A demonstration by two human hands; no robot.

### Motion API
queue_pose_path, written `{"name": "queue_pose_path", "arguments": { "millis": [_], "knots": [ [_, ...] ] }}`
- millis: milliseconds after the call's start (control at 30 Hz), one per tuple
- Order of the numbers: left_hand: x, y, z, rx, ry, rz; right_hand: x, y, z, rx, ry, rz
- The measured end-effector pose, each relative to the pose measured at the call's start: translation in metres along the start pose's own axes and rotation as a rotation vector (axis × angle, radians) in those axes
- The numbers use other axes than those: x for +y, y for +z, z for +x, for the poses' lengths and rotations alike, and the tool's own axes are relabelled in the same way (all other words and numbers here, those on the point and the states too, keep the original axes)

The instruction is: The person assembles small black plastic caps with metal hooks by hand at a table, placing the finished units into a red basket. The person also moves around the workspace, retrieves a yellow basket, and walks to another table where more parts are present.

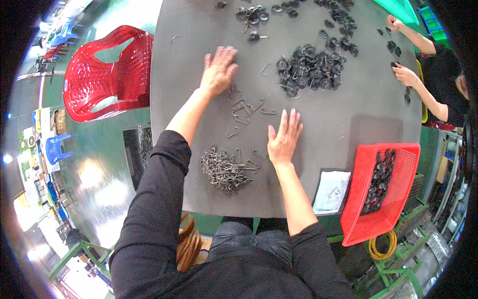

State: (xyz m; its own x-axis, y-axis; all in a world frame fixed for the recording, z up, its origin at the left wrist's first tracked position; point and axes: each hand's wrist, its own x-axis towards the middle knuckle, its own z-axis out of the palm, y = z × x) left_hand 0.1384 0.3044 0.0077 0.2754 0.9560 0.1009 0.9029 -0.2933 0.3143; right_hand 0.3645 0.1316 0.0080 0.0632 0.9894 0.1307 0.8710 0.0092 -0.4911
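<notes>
Left hand: the person's left hand was bare, palm down and fingers slightly spread, over the left half of the tabletop; I couldn't tell whether it touched.
Right hand: the right hand was bare too, palm down with fingers stretched out flat, pointing toward the far edge.
Loose wire hooks: a few loose wire hooks were scattered between the two hands.
Hook pile: a tangled hook pile sat near the tabletop's near edge, left of the right hand.
Black discs: a heap of black discs lay beyond the right hand, with smaller clusters toward the far edge.
Near right corner: a red plastic basket held more discs, a white sheet just beside it.
Right edge: a co-worker's hands were among a few dark pieces.
Past the left edge: a red plastic armchair stood.
</notes>
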Motion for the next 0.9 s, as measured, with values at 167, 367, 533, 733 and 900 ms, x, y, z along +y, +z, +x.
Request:
{"name": "queue_pose_path", "arguments": {
  "millis": [167, 367, 533, 733, 900],
  "knots": [
    [0.049, -0.014, -0.092, -0.320, 0.503, -0.371, -0.025, 0.020, 0.020, -0.103, -0.246, 0.372],
    [-0.032, -0.042, -0.083, 0.103, 0.305, -0.268, -0.046, 0.028, 0.092, 0.070, -0.345, -0.044],
    [-0.161, -0.037, 0.009, 0.261, -0.282, 0.035, -0.050, 0.046, 0.108, -0.030, -0.457, -0.140],
    [-0.154, -0.021, 0.035, 0.135, -0.150, 0.093, -0.052, 0.004, -0.001, -0.405, -0.658, 0.201],
    [-0.022, -0.020, -0.049, -0.206, 0.356, -0.113, -0.001, -0.046, -0.067, -0.163, -0.209, 0.119]
  ]
}}
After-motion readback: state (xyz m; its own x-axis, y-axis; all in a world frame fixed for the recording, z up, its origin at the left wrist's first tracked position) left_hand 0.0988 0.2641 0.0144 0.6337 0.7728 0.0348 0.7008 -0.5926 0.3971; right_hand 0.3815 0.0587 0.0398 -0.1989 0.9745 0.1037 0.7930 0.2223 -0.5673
